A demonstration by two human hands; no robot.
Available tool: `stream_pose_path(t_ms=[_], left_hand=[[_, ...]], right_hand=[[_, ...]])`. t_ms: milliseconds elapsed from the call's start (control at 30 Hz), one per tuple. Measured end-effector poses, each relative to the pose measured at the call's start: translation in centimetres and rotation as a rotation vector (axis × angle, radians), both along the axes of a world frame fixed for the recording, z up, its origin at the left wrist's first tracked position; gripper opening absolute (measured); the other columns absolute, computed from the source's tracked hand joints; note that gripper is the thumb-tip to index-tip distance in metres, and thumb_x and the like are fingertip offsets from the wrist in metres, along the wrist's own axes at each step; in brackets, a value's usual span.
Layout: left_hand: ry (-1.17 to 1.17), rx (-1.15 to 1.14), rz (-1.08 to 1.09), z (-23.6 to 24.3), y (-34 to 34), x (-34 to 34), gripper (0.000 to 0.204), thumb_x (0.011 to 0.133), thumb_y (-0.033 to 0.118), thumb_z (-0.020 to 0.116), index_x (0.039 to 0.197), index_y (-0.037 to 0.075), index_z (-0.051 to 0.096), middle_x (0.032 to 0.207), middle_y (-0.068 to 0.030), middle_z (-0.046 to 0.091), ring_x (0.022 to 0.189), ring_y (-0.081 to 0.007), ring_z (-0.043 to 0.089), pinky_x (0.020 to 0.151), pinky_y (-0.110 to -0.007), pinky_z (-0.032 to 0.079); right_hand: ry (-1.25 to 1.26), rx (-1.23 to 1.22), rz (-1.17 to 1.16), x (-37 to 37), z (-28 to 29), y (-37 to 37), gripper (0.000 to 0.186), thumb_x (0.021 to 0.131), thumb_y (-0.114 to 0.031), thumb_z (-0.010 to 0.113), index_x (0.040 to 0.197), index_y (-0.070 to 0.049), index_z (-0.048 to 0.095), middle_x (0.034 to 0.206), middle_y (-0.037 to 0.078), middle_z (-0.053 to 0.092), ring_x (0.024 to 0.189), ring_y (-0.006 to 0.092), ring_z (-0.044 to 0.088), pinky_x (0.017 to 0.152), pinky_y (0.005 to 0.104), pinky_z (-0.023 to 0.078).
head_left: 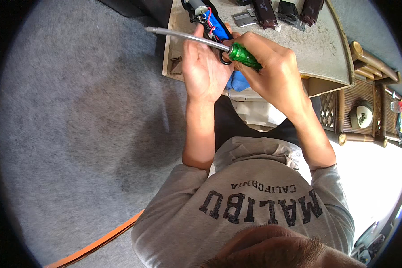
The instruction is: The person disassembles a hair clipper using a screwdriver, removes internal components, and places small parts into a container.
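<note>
An opened hair clipper [216, 27] rests in my left hand [203, 67], its silver motor, blue battery and red wires exposed. The left palm is turned up, and the fingers behind the clipper are partly hidden. My right hand [272, 67] is closed round the green handle of a screwdriver [183, 35]. Its long metal shaft crosses over the left hand and the clipper, with the tip pointing left, clear of the clipper. A black loop [225, 58] shows at the clipper's near end, by the right fingertips.
On the worn table [317, 53] lie a metal blade plate [245, 18], a dark brown casing [265, 13], a black clipper part [289, 12] and another dark casing [311, 11]. Blue cloth [238, 81] shows under my hands. Bamboo furniture [359, 107] stands at the right.
</note>
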State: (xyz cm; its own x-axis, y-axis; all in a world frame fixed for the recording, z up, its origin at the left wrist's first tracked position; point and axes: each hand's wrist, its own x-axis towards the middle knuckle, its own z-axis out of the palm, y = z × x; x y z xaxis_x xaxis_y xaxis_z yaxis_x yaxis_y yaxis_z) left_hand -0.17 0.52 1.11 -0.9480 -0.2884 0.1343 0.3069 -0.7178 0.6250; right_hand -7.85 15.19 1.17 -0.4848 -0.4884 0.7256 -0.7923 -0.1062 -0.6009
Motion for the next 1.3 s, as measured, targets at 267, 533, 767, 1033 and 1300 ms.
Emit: stream_pose_path(t_ms=[267, 533, 767, 1033, 1300], left_hand=[[0.041, -0.002, -0.029, -1.6, -1.0, -0.3, 0.041, 0.113, 0.037, 0.043, 0.129, 0.005, 0.061, 0.119, -0.0108, 0.07, 0.113, -0.0221, 0.065, 0.101, -0.042, 0.05], [-0.043, -0.119, 0.021, -0.4, 0.4, -0.1, 0.03, 0.114, 0.033, 0.042, 0.122, 0.008, 0.056, 0.107, -0.0057, 0.065, 0.094, -0.0152, 0.065, 0.084, -0.032, 0.055], [-0.051, -0.192, 0.006, -0.4, -0.1, -0.1, 0.029, 0.114, 0.029, 0.04, 0.126, 0.007, 0.054, 0.107, -0.0055, 0.064, 0.093, -0.0125, 0.064, 0.08, -0.029, 0.053], [-0.105, -0.302, 0.153, -1.6, 0.0, -0.3, 0.025, 0.112, 0.025, 0.048, 0.129, 0.008, 0.054, 0.115, -0.0049, 0.062, 0.101, -0.0112, 0.063, 0.081, -0.028, 0.053], [0.01, 0.238, -0.156, -2.4, -2.3, -0.1, 0.072, 0.085, -0.011, 0.076, 0.149, 0.002, 0.045, 0.139, -0.0188, 0.047, 0.118, -0.0278, 0.063, 0.102, -0.034, 0.056]], right_hand=[[0.442, 0.205, -0.056, -1.6, 1.3, 1.6, 0.033, 0.078, -0.016, 0.078, 0.109, -0.008, 0.067, 0.097, 0.003, 0.063, 0.068, 0.024, 0.071, 0.054, 0.034, 0.056], [0.545, 0.045, -0.053, -1.8, -0.7, 0.6, 0.038, 0.078, -0.017, 0.078, 0.113, -0.006, 0.069, 0.096, 0.002, 0.064, 0.064, 0.014, 0.069, 0.05, 0.031, 0.055], [0.502, 0.056, -0.064, -1.4, 0.1, 0.8, 0.032, 0.078, -0.011, 0.075, 0.11, -0.008, 0.071, 0.099, 0.0, 0.066, 0.069, 0.0141, 0.071, 0.051, 0.031, 0.057], [0.348, 0.14, -0.015, -1.6, 0.7, 0.5, 0.024, 0.079, -0.007, 0.074, 0.102, -0.012, 0.071, 0.099, -0.002, 0.064, 0.071, 0.0161, 0.07, 0.053, 0.0327, 0.058], [0.232, 0.077, 0.042, -1.5, 0.7, 0.0, 0.019, 0.075, -0.006, 0.078, 0.092, -0.011, 0.073, 0.097, -0.002, 0.063, 0.066, 0.0166, 0.067, 0.052, 0.0337, 0.054]])
